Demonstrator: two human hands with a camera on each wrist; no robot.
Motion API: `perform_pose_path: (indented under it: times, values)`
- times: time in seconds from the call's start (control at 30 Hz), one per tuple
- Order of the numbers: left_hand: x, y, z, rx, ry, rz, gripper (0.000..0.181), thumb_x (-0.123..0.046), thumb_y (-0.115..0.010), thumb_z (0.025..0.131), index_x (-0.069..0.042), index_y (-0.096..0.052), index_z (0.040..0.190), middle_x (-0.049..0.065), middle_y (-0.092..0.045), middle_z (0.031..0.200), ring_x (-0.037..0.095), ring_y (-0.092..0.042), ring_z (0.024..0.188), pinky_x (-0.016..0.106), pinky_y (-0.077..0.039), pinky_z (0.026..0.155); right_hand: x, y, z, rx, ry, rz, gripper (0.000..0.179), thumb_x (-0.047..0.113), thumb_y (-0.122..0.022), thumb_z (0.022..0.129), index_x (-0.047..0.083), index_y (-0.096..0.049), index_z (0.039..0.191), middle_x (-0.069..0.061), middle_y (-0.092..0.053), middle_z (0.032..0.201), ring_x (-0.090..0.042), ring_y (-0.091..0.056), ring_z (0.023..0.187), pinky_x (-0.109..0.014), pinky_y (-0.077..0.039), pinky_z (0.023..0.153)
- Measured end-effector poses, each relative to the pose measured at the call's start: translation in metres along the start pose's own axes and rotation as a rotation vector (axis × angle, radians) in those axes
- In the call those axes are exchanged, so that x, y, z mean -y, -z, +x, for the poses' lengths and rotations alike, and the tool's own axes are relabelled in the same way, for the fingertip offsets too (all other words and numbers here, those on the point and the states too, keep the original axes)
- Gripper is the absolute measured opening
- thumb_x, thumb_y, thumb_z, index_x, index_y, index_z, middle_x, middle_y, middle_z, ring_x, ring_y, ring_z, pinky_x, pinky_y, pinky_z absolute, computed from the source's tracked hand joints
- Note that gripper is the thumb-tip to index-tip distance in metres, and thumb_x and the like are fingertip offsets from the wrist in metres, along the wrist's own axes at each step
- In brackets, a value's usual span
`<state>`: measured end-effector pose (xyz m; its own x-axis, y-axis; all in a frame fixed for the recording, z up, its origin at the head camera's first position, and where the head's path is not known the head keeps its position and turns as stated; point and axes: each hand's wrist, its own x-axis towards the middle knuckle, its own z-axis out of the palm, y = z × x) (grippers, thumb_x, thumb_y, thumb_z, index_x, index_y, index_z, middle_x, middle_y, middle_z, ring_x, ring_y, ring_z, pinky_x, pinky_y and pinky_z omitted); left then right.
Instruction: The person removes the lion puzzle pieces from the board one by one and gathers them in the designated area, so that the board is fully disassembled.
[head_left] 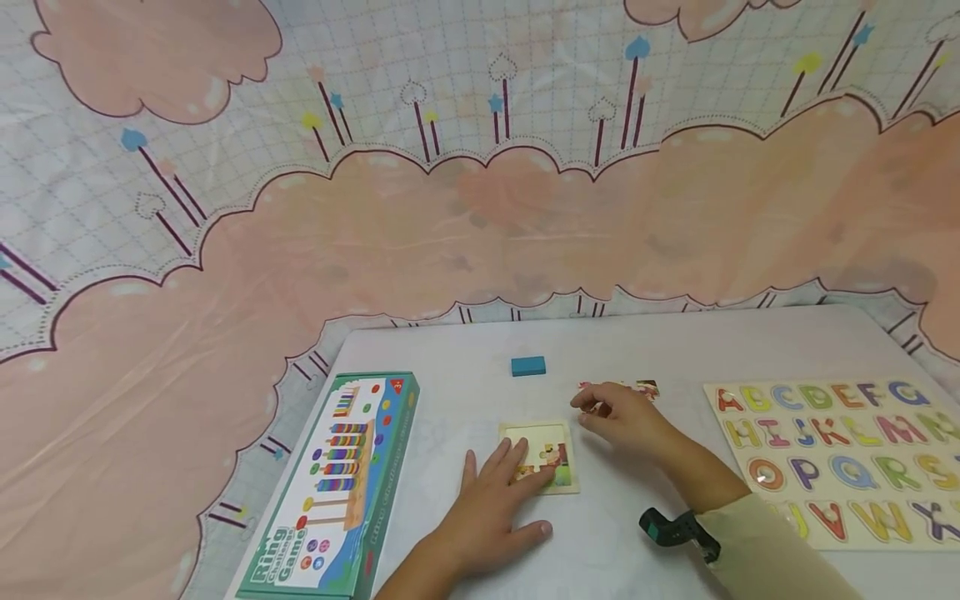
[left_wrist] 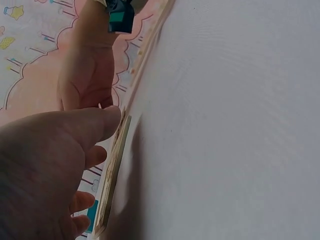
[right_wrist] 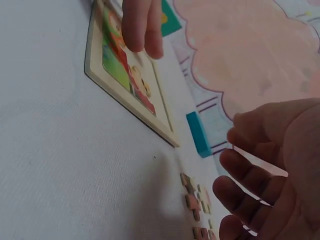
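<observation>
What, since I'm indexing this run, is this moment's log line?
left hand: over puzzle board; right hand: near loose pieces, grip unclear; puzzle board: partly filled

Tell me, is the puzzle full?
Only partly: the puzzle has some pieces in, but its far side is bare, and loose pieces lie outside.
</observation>
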<state>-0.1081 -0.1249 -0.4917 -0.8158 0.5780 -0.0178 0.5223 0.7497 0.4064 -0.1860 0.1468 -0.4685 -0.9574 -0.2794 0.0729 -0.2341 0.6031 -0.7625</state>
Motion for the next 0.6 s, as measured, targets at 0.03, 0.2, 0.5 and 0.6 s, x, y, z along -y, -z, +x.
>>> perform_pose_path:
  times: [0.03,0.2,0.5,0.6]
  values:
    - [-0.001,0.0,0.001,0.0,-0.003,0.008,0.065,-0.056,-0.064,0.101,-0.043,-0.046,0.162,0.009,-0.029,0.175,0.035,-0.017,0.164,0.08,-0.008,0.119,0.001,-0.002,0.0,0.012,0.016,-0.013,0.02,0.009,-0.072,0.099,0.008,-0.076,0.119,-0.003,-0.073,0.111,-0.019,-0.062,0.096,-0.037,-0.054,0.085]
    - [-0.004,-0.001,0.002,-0.013,-0.018,0.029,0.063,-0.054,-0.064,0.102,-0.039,-0.048,0.161,0.012,-0.032,0.174,0.037,-0.019,0.163,0.081,-0.011,0.118,0.007,-0.009,0.002,0.096,0.082,-0.048,0.025,0.004,-0.072,0.096,0.009,-0.077,0.12,-0.002,-0.073,0.114,-0.016,-0.061,0.096,-0.036,-0.054,0.086]
    - [-0.005,-0.005,0.004,0.003,-0.011,0.045,0.06,-0.053,-0.063,0.103,-0.037,-0.052,0.159,0.011,-0.034,0.172,0.037,-0.022,0.162,0.082,-0.013,0.117,0.017,-0.023,0.002,0.213,0.111,-0.223,0.031,0.01,-0.083,0.09,0.015,-0.079,0.12,0.005,-0.069,0.116,-0.019,-0.063,0.11,-0.047,-0.053,0.101]
    - [-0.005,-0.006,0.004,0.014,-0.001,0.065,0.059,-0.053,-0.062,0.103,-0.038,-0.052,0.159,0.009,-0.032,0.174,0.036,-0.021,0.162,0.082,-0.013,0.117,0.018,-0.026,0.002,0.236,0.09,-0.242,0.033,0.008,-0.085,0.088,0.015,-0.08,0.12,0.006,-0.068,0.113,-0.018,-0.064,0.111,-0.047,-0.054,0.101]
